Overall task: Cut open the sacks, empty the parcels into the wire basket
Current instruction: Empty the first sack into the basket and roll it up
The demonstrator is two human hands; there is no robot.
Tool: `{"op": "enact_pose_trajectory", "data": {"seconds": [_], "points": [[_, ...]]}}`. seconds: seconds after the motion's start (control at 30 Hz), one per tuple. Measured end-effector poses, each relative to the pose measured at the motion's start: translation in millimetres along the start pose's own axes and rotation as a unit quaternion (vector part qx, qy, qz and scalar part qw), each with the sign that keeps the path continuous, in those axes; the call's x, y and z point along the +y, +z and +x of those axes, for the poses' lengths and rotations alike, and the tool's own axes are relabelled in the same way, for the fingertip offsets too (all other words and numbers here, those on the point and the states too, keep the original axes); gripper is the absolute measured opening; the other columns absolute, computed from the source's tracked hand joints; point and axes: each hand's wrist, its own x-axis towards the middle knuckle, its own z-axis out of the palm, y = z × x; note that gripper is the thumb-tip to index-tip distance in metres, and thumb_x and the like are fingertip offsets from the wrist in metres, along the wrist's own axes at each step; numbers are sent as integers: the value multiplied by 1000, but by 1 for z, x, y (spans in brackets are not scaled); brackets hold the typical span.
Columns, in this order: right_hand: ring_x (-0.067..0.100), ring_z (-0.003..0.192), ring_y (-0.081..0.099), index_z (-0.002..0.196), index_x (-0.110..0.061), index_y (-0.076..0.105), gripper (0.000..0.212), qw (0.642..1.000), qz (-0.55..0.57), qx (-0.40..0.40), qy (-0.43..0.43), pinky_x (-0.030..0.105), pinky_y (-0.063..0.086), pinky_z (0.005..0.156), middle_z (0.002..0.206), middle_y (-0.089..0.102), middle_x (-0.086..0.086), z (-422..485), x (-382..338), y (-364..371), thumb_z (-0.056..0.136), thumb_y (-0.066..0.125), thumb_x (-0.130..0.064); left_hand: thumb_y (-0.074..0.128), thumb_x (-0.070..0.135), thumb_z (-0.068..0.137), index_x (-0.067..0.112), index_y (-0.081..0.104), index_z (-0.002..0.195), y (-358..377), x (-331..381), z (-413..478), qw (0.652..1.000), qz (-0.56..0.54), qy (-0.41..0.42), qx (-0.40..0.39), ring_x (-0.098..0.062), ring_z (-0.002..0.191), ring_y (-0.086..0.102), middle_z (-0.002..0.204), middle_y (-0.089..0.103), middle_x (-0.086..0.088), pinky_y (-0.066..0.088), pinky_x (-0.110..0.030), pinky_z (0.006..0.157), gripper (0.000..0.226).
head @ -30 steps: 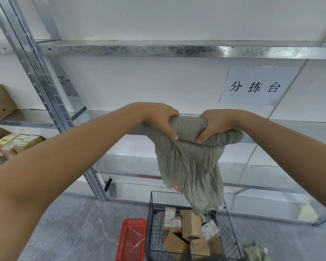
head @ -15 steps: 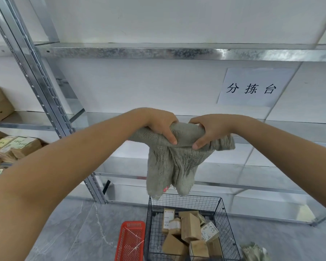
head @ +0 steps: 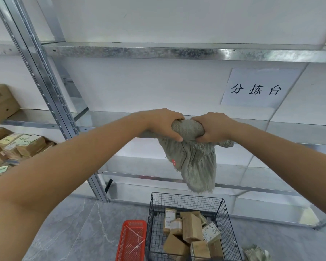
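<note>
A limp grey-green woven sack [head: 196, 162] hangs in front of me at chest height, bunched at its top. My left hand [head: 164, 124] and my right hand [head: 213, 127] both grip that bunched top, knuckles almost touching. The sack's loose end dangles just above the black wire basket [head: 154, 210] on the floor. Several brown cardboard parcels [head: 190, 227] with white labels lie piled inside the basket.
A red plastic crate [head: 132, 240] stands left of the basket. Another crumpled sack [head: 256, 252] lies on the floor at the right. Galvanised steel shelving [head: 177, 52] runs behind, with an upright post [head: 51, 95] at the left and parcels [head: 21, 144] stacked on the left shelf.
My hands have drawn closer together, gathering more of the sack's top. The hanging cloth shortened, then swung back to the right above the basket.
</note>
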Motion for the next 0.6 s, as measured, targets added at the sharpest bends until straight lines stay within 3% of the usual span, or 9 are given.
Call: {"op": "enact_pose_trajectory", "data": {"seconds": [0.1,0.27,0.4,0.5,0.6], "points": [[26,84,59,109,-23,52,34,994,-56,93,-17,29,38,64,90,66,2,-3,-1,7,79,60,-39,63,43,82,26,47,122,-17,-3,1,992,-78,-21,-96,-15,101,55,112,55,8,46,-30,89,46],[25,87,59,116,-25,47,39,989,-89,121,-8,27,32,62,94,63,-3,-6,-4,11,80,56,-39,65,36,82,18,51,116,-15,0,6,978,-91,-48,-181,-20,100,60,115,61,-3,50,-33,88,41],[23,96,58,129,-26,35,58,990,-74,118,19,29,37,67,106,61,-2,-6,-4,17,78,59,-41,71,35,77,19,50,111,-11,-2,7,991,-60,-42,-116,-18,98,57,107,58,2,46,-28,82,43],[20,107,54,138,-28,27,82,999,10,-17,30,31,40,80,117,54,-5,-4,-1,6,71,69,-52,74,34,73,16,51,106,-6,-6,5,999,-12,-22,-38,-16,92,51,99,53,4,40,-26,78,45],[15,105,53,121,-28,44,62,973,141,-181,20,27,40,86,109,54,-11,0,2,-11,70,72,-50,77,34,70,18,50,97,2,-9,3,1000,7,2,-3,-15,90,51,94,52,5,42,-28,77,42]]}}
